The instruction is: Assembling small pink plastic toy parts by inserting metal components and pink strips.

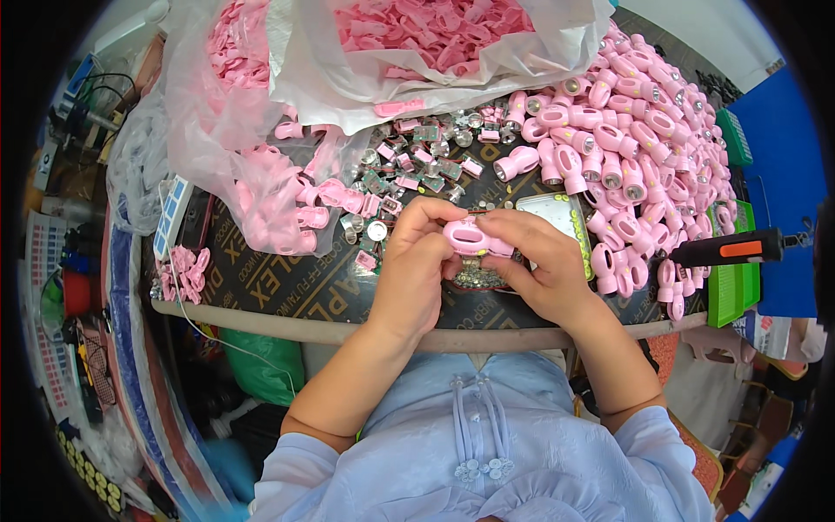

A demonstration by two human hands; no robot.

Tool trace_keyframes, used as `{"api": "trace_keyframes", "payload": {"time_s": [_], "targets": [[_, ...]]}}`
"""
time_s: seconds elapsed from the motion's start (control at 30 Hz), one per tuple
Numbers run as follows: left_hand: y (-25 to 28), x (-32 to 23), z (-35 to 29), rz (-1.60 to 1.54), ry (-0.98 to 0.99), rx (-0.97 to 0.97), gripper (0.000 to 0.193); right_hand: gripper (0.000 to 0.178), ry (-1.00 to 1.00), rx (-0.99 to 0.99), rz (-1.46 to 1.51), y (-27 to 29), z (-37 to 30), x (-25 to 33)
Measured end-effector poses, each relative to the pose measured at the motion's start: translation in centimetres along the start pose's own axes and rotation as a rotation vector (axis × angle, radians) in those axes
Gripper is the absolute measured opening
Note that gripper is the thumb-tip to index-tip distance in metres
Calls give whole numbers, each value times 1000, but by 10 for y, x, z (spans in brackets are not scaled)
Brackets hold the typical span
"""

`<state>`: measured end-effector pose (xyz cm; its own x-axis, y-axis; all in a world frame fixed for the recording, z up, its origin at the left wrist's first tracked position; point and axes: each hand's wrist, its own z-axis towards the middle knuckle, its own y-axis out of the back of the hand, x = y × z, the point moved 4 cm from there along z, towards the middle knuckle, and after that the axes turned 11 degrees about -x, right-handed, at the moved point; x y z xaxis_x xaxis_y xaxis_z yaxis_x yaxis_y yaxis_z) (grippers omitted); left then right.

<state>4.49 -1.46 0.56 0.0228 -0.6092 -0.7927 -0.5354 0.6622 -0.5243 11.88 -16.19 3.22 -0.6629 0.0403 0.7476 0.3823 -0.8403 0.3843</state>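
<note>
We see a small pink plastic casing (467, 237), rounded and oblong with a slot-shaped opening on its upper face, held just above the near edge of the bench (287, 300). It sits between both hands, directly over a little heap of small silvery parts (474, 277). The left hand (416, 261) has its grip closed on the casing's left end, thumb and curled fingers pinching it. The right hand (539, 261) has its grip closed on the right end, fingers wrapped over the top and thumb beneath. Just behind the hands lies a shallow metal tray (557, 213). To the right a large pile of finished pink pieces (635, 130) with silver ends spreads across the bench, and a black tool with an orange handle (739, 249) lies near it. Behind, clear plastic bags (330, 78) hold more pink parts.
</note>
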Motion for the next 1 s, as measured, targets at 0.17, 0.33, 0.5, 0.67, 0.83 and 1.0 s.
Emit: {"api": "trace_keyframes", "payload": {"time_s": [0.17,0.33,0.5,0.67,0.83,1.0], "targets": [[-1,-3,6,324,-186,51,30,45,-90,-49,-46,17,-1,-9],[-11,-11,5,1458,-1004,370,21,44,-314,-156,208,35,-7,-23],[-20,6,6,1628,-1121,383,19,43,-273,-186,157,38,-8,-22],[-24,7,7,1614,-1143,345,20,42,-313,-187,223,39,-6,-18],[-23,9,7,1558,-1114,364,22,43,-332,-179,256,38,-4,-15],[-25,6,7,1566,-1042,392,23,43,-323,-183,281,38,-3,-14]]}}
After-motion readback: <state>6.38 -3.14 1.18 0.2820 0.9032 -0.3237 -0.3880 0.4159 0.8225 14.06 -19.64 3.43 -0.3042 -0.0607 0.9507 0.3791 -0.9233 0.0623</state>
